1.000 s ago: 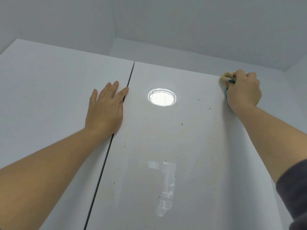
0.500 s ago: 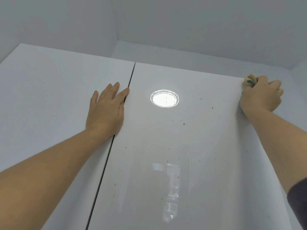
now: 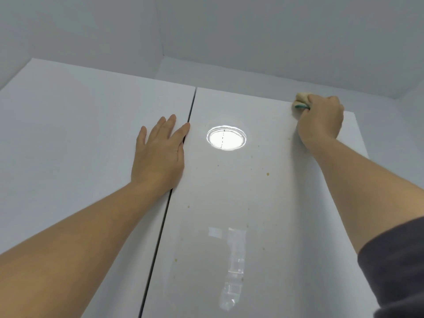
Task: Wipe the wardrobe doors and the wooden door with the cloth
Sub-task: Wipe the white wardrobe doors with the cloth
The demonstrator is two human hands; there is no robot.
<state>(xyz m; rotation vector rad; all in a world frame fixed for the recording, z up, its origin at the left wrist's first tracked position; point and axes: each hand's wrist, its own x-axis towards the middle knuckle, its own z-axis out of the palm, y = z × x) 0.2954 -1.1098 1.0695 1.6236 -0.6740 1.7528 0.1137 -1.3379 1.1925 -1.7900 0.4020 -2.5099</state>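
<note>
glossy white right wardrobe door [image 3: 263, 214]: white, sprinkled with small yellow-brown specks
round light reflection [image 3: 226, 140]: bright white, ringed in pale grey
flat white left wardrobe door [image 3: 80, 134]: plain, even white
thin gap between the doors [image 3: 165, 212]: black line
crumpled cream cloth [image 3: 301, 99]: cream-yellow, teal-green edge
dark fabric sleeve [image 3: 394, 260]: plain charcoal grey
smooth ceiling [image 3: 229, 31]: pale grey
</note>
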